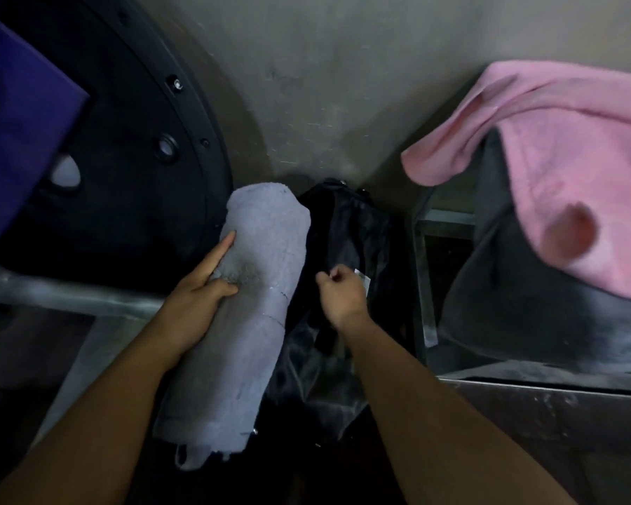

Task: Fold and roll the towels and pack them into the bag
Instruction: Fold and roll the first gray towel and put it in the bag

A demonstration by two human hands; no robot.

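Our right hand (341, 295) pinched the black fabric bag (347, 227), contents hidden; at its nine o'clock, our left hand (197, 304) gripped the rolled lavender terry towel (255, 286).

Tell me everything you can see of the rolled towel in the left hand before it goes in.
The rolled towel is pale lavender-grey terry, wound into a thick cylinder with a faint stitched line across it. It lies lengthwise, far end toward the wall, near end ragged with a small loop hanging. The left hand holds its left side, index finger stretched along it, thumb on top. Its right side borders the black bag.
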